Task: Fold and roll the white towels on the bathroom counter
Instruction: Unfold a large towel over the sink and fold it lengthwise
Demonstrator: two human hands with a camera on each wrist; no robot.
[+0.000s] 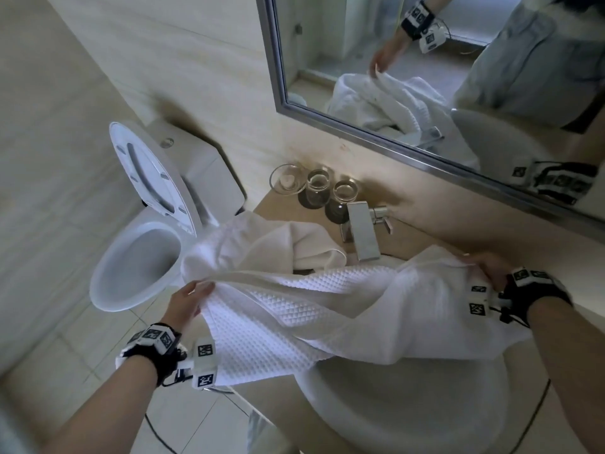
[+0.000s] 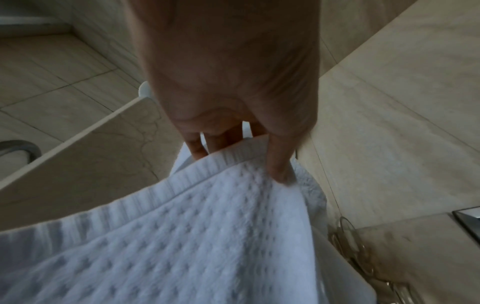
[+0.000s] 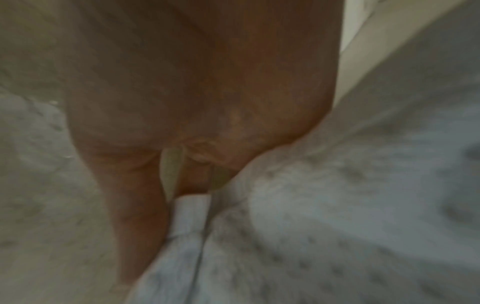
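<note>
A white waffle-weave towel stretches between my two hands above the sink. My left hand pinches its left edge, thumb on top of the ribbed hem and fingers behind it. My right hand grips the towel's right edge, its fingers curled into the cloth; that view is blurred. The towel's lower part hangs over the basin's front. A second, smoother white towel lies crumpled on the counter behind it, left of the tap.
A chrome tap stands behind the white sink basin. Two glasses and a glass dish sit at the counter's back. An open toilet is on the left. A mirror hangs above.
</note>
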